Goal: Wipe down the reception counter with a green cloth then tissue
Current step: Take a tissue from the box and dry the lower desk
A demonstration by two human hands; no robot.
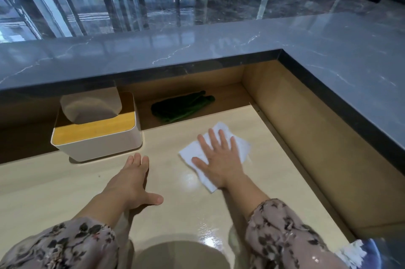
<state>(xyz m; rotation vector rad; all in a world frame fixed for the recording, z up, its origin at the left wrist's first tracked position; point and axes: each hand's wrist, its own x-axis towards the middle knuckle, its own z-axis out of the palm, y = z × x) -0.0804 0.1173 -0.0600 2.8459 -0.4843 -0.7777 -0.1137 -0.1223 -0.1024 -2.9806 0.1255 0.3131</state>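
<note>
My right hand point(219, 159) lies flat with spread fingers on a folded white tissue point(241, 145), pressing it against the pale wooden counter point(87, 185). My left hand point(131, 181) rests open on the counter to the left of the tissue, fingers straight, thumb out to the side. The green cloth point(182, 106) lies crumpled at the back, in the shadow under the grey marble ledge point(197, 54). A wet sheen shows on the counter below the tissue.
A white tissue box point(98, 144) with a wooden lid and a tissue sticking up stands at the back left, close to my left hand. The raised marble ledge runs along the back and down the right side. A wooden wall point(306, 137) bounds the counter on the right.
</note>
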